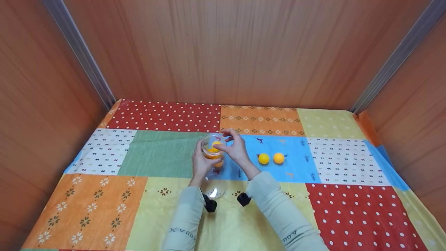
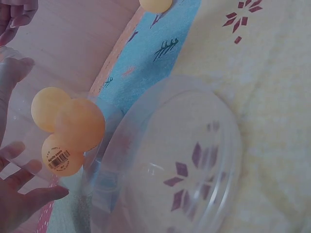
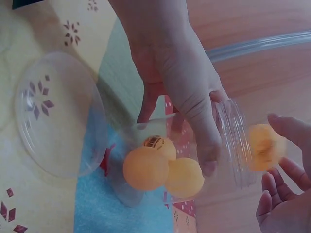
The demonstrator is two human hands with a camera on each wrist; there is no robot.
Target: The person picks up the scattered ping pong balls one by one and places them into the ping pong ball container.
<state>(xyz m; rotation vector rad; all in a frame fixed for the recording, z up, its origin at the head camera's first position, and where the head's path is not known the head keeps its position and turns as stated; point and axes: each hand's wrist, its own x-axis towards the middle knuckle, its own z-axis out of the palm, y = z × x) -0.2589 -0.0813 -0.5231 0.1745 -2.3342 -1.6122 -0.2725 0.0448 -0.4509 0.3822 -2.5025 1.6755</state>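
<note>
My left hand [image 1: 201,164] grips a clear plastic jar [image 3: 236,145] with a threaded neck, its fingers and thumb around the wall. Several orange ping-pong balls [image 3: 146,168] sit inside, one of them printed with dark lettering. At the jar's mouth is another orange ping-pong ball [image 3: 265,147], blurred and just past the fingertips of my right hand [image 1: 237,148]. Those fingers and the thumb are spread wider than the ball. A clear round lid [image 2: 170,160] lies on the cloth, nearer to me than the jar.
To the right of the jar, a yellow ball [image 1: 263,159] and an orange ball [image 1: 278,158] rest side by side on the blue patch. A patchwork cloth [image 1: 163,153] covers the table. Wood-grain panels [image 1: 244,52] stand at the back and both sides.
</note>
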